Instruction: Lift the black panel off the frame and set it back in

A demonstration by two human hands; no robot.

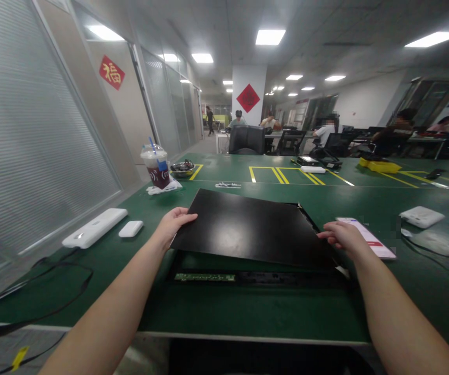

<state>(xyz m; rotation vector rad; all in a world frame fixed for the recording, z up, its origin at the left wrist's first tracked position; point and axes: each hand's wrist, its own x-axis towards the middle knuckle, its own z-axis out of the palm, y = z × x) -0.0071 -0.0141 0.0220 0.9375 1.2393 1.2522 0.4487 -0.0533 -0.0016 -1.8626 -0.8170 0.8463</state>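
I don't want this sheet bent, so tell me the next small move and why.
Probably steady the right side of the black sheet with the right hand, since the left hand grips its left edge and it lies askew over the frame.

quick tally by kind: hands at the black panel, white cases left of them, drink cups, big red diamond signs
Hands at the black panel: 2
White cases: 2
Drink cup: 1
Big red diamond signs: 2
Total: 7

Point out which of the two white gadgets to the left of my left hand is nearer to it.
The small squarish gadget; the long gadget lies farther out.
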